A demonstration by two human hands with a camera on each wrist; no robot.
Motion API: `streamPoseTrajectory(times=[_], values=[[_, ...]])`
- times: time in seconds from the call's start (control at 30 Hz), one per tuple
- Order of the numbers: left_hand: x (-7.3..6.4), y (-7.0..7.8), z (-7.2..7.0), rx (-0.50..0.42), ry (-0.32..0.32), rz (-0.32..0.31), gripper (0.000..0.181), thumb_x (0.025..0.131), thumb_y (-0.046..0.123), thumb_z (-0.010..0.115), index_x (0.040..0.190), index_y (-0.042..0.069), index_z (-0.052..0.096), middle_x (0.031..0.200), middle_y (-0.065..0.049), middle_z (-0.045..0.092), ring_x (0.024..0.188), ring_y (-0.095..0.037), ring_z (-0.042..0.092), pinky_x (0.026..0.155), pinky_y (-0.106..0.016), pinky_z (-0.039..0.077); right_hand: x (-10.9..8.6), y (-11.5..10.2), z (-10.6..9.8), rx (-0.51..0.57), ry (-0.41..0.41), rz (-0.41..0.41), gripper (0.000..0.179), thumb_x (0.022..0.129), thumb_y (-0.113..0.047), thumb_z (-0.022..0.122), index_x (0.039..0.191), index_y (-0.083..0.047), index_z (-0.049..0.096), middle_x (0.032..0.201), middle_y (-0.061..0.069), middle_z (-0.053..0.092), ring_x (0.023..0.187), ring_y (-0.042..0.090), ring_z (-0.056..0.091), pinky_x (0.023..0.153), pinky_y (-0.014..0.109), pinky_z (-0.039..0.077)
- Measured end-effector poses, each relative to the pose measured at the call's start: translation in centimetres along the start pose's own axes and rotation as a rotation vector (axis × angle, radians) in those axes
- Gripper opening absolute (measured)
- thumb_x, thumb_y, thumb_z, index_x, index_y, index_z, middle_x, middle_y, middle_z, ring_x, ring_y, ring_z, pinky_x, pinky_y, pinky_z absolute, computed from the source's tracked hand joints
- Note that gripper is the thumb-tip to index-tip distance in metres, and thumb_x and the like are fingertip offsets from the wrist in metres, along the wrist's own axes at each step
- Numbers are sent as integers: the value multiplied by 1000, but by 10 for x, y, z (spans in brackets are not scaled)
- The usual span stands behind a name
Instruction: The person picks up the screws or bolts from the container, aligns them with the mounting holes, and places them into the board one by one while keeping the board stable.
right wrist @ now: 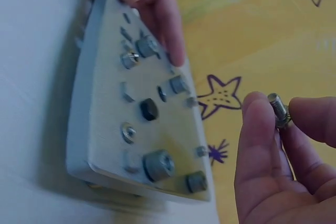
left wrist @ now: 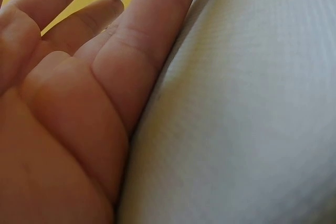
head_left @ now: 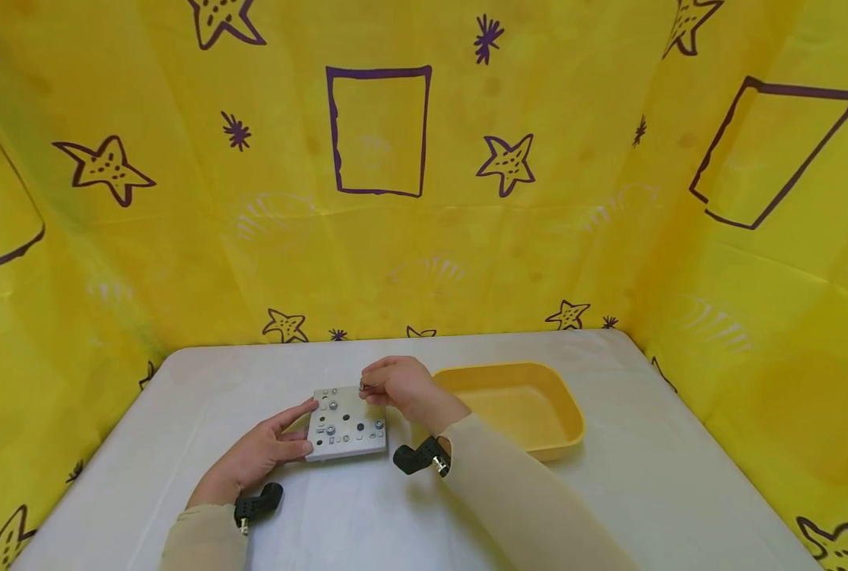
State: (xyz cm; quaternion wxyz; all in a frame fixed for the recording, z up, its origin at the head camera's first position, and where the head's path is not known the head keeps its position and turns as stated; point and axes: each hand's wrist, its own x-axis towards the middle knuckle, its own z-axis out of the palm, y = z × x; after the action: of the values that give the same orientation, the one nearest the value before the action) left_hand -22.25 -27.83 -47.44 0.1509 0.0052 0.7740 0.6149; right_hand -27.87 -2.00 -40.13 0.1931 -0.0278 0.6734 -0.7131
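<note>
A light grey block (head_left: 348, 454) with bolts, screws and dark holes in its top face lies tilted off the white table. My left hand (head_left: 259, 454) grips it by the left side, thumb at the near corner and fingers at the far one. In the left wrist view the palm (left wrist: 73, 129) shows, with only a sliver of the block beyond the fingers. My right hand (head_left: 405, 387) is over the block's far right corner. Between thumb and fingertips it pinches a small metal screw (right wrist: 278, 107), its threaded end pointing up in the right wrist view.
A yellow tray (head_left: 519, 404) stands on the white table (head_left: 652, 476) just right of the block, partly behind the right forearm. Yellow cloth walls (head_left: 395, 262) with drawn starfish enclose the back and sides. A black camera mount (head_left: 416, 456) sits on the right wrist.
</note>
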Motion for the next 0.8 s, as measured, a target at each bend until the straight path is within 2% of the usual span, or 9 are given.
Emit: streamPoseTrajectory(times=[0.1,0.3,0.53,0.8], values=[[0,0,0,8,6,-6,82,81,22,84,153,23,44,160,-19,27,128,-34,52,96,-38,50,3,5,9,-80,11,16,15,94,-3,66,106,5,67,88,15,70,75,22,69,71,30,58],[0,0,-2,24,-7,11,81,82,21,83,153,22,44,161,-17,26,130,-35,50,96,-38,50,4,9,23,-237,65,48,5,95,-7,68,95,-2,68,83,12,68,71,22,67,67,27,58],[1,2,-2,11,-7,4,81,82,19,83,153,21,44,161,-17,25,131,-35,49,95,-38,50,2,12,31,-335,83,32,6,93,-6,69,98,-2,69,82,8,67,69,20,66,65,28,57],[0,3,-2,5,-6,-8,81,82,19,83,153,21,44,162,-17,22,129,-34,51,95,-38,50,4,20,37,-447,87,-1,2,91,-6,71,92,-7,73,79,3,67,66,18,62,64,28,55]])
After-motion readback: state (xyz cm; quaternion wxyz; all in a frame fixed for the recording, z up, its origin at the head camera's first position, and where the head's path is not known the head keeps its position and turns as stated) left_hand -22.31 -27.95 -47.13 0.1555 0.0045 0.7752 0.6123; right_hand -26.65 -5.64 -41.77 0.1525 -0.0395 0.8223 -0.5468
